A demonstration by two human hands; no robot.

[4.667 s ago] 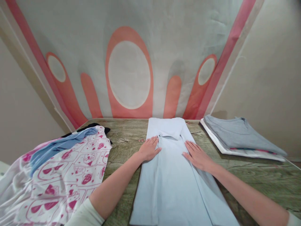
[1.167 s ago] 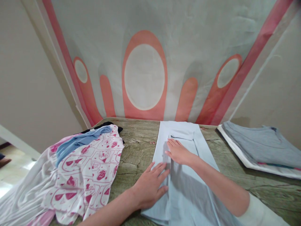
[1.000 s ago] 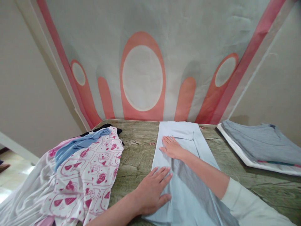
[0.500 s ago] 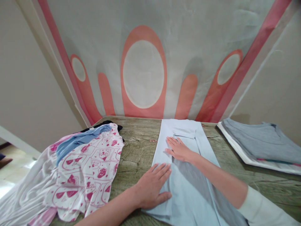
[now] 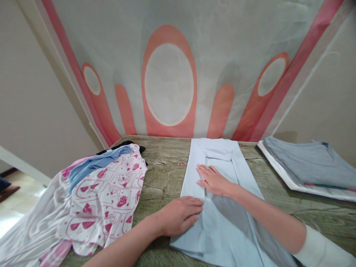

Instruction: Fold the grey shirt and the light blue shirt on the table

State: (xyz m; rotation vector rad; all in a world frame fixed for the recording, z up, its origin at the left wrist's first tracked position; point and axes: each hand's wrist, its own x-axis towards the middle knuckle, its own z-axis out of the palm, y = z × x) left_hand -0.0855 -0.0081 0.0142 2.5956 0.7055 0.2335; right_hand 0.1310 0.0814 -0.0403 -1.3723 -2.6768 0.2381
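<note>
A light blue garment, perhaps a shirt or trousers, [image 5: 222,222] lies folded lengthwise into a long strip on the table, its far end near the back edge. A pocket-like flap shows near that end. My right hand [image 5: 214,180] rests flat on the upper part of the cloth, fingers stretched out and pointing left. Nearer to me, my left hand [image 5: 182,215] lies on the garment's left fold with its fingers extended and thumb a little apart. Neither hand grips the fabric. The garment's near end runs out of the frame.
On the left is a loose heap of clothes, with a white and pink printed garment [image 5: 111,200] and a blue cloth [image 5: 94,168] on top. Folded grey clothing [image 5: 314,163] is stacked over white at the right. A printed wall sheet [image 5: 169,85] stands behind the wooden table [image 5: 158,174].
My left hand has turned slightly, its fingers now closer together and pointing more to the right. The right hand has stayed almost in place on the cloth.
</note>
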